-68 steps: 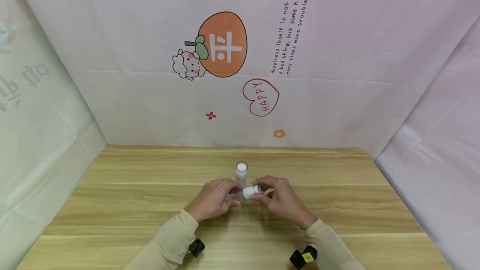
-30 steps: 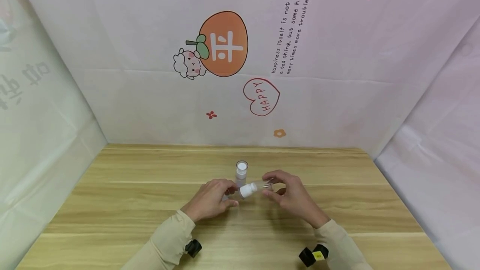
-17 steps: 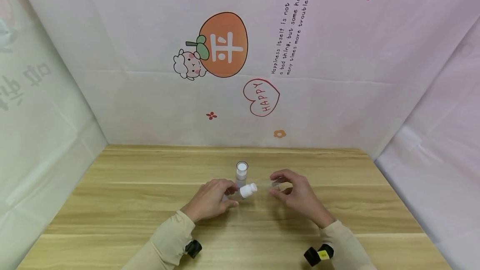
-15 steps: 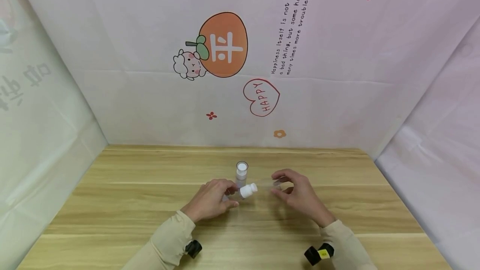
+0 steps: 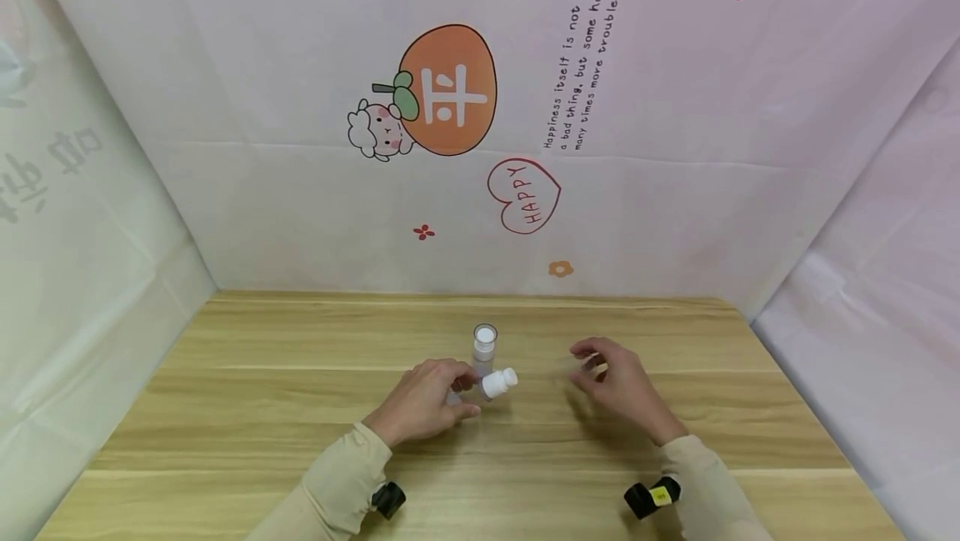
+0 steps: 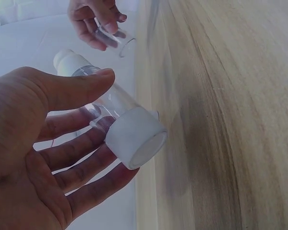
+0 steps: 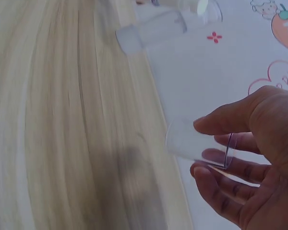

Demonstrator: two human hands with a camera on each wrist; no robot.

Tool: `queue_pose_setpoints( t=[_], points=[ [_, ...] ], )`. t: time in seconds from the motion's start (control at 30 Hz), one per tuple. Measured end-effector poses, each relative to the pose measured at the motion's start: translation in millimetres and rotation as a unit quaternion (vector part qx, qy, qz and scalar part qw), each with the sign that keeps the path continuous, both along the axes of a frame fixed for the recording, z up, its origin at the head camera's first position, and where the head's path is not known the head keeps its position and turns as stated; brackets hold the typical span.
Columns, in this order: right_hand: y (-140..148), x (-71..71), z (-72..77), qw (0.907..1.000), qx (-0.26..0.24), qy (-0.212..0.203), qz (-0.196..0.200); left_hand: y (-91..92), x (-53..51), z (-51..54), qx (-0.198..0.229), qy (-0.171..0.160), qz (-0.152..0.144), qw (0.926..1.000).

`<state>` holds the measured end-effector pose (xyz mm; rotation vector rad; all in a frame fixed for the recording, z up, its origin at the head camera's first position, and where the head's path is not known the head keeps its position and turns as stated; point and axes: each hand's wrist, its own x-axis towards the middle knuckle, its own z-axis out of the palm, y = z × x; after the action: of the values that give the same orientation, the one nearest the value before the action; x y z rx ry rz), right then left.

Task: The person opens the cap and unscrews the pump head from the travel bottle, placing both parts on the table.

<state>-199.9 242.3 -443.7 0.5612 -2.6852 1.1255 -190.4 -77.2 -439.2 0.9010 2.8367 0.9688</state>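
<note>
My left hand (image 5: 426,401) holds a small clear bottle tilted above the table, its white pump top (image 5: 497,383) bare and pointing right. In the left wrist view, thumb and fingers grip the bottle's (image 6: 137,136) clear body; its base is white. To the right, my right hand (image 5: 618,383) pinches a clear cap (image 7: 197,139) between thumb and fingers, apart from the bottle. The cap is see-through and hardly shows in the head view. A second bottle (image 5: 484,345) of the same kind stands upright just behind the held one, under its own clear cap.
A wood-grain table (image 5: 300,341) lies under both hands. Behind it hangs a white printed cloth (image 5: 300,224), with more pale cloth along the left and right sides. Each wrist carries a black camera.
My right hand has drawn the clear cap off the pump top and moved right with it, leaving the white pump uncovered. The left hand and the standing bottle have stayed nearly still.
</note>
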Motion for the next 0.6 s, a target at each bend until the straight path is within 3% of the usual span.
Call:
queue_pose_setpoints(
  t=[0.27, 0.6],
  points=[
    [23, -1.8, 2.2, 0.996, 0.077, -0.005, -0.045, 0.5, 0.7, 1.7, 0.003, -0.002, -0.001, 1.0],
    [49, -2.7, 3.8, 0.9879, 0.124, -0.034, -0.086, 0.3, 1.0, 1.4, 0.004, -0.004, 0.001, 1.0]
  ],
)
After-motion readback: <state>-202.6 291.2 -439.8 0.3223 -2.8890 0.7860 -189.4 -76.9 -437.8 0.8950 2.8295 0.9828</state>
